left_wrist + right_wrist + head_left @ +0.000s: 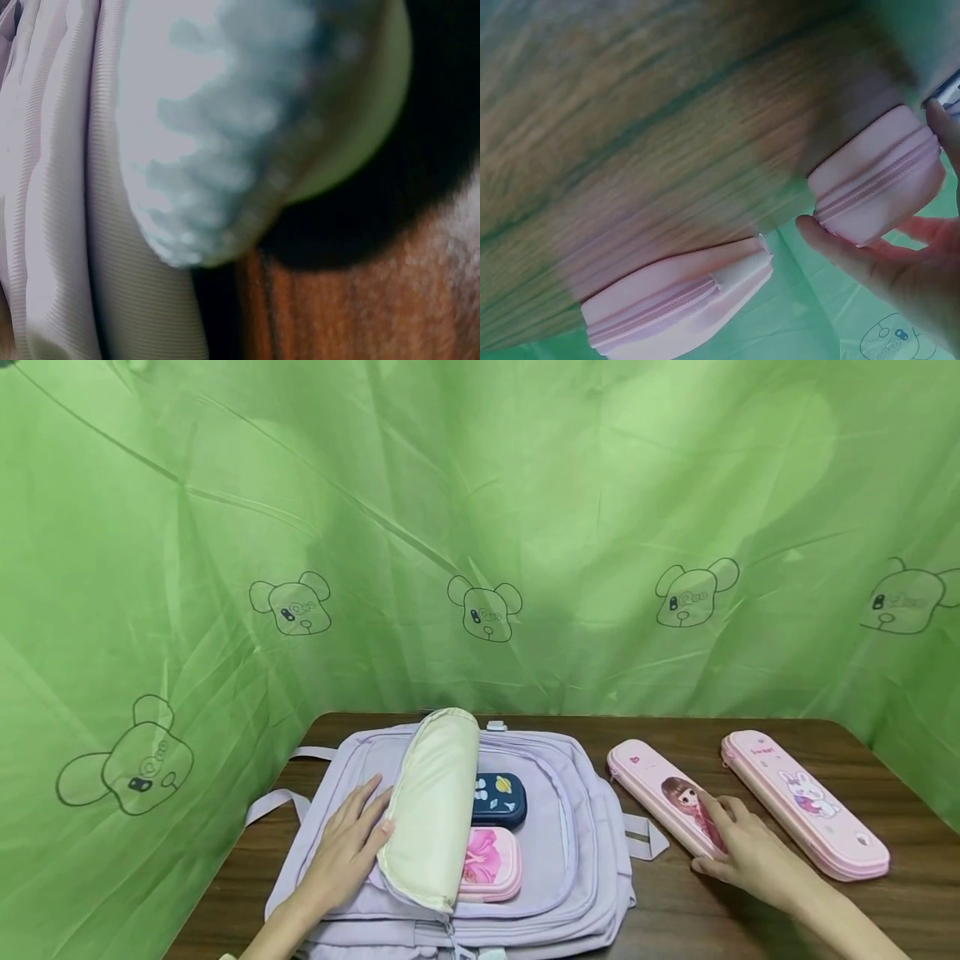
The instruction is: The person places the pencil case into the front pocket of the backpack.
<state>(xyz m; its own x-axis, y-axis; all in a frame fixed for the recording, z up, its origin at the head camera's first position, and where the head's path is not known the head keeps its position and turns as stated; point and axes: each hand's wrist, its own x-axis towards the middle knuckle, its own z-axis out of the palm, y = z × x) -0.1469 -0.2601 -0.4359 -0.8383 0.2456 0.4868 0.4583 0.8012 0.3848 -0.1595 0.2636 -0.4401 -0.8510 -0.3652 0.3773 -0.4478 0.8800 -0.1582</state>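
Note:
A lilac backpack (pixel 543 860) lies on the table with its front pocket flap folded back, cream lining (pixel 431 810) showing. My left hand (pixel 348 835) rests on the backpack with fingers extended, thumb by the folded flap. Inside the pocket, partly covered by the flap, are a navy pencil case (pixel 506 810) with a planet and a pink case (pixel 498 868) with a pink figure. To the right, my right hand (pixel 750 852) grips the near end of a pink pencil case (pixel 652 777) with a doll picture; thumb and fingers straddle its sides in the right wrist view.
Another pink pencil case (pixel 810 802) with a rabbit lies to the right of my right hand. A strap with a buckle (pixel 645 837) sticks out from the backpack's right side. Green cloth (pixel 570 543) hangs behind the dark wooden table (pixel 660 910) and at both sides.

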